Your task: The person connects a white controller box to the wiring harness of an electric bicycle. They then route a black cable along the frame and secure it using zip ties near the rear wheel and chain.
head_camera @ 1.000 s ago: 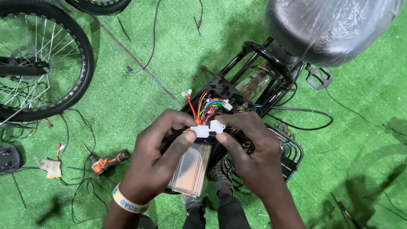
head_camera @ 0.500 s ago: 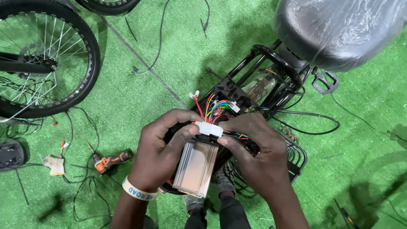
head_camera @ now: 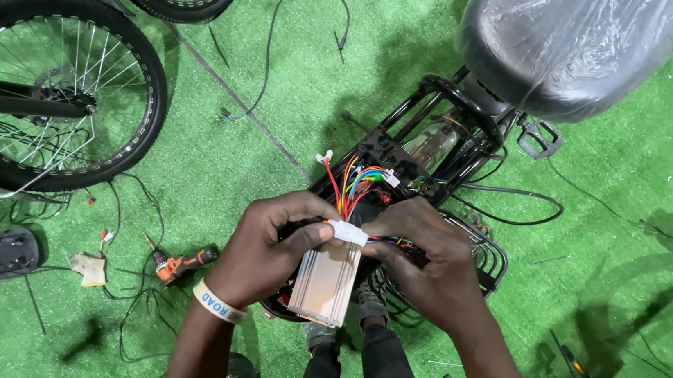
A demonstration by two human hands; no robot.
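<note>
Both hands meet over a ribbed silver controller box (head_camera: pixel 325 282), which hangs just in front of the black bicycle frame (head_camera: pixel 432 141) and partly covers its lower end. The left hand (head_camera: pixel 265 248) wraps the box from its left side, fingers curled around the upper edge and thumb pressing a white connector (head_camera: pixel 348 232) that sits at the top of the box. The right hand (head_camera: pixel 428 259) closes on the same connector from the right side of the box, fingertips pinching it and the wires behind. A bundle of coloured wires (head_camera: pixel 353 184) rises from the connector toward the frame. A plastic-wrapped saddle (head_camera: pixel 568 47) sits above the box, beyond the frame. Left of the box, on the green turf (head_camera: pixel 282 69), lie an orange drill (head_camera: pixel 180 263) and a spoked wheel (head_camera: pixel 50 87)
</note>
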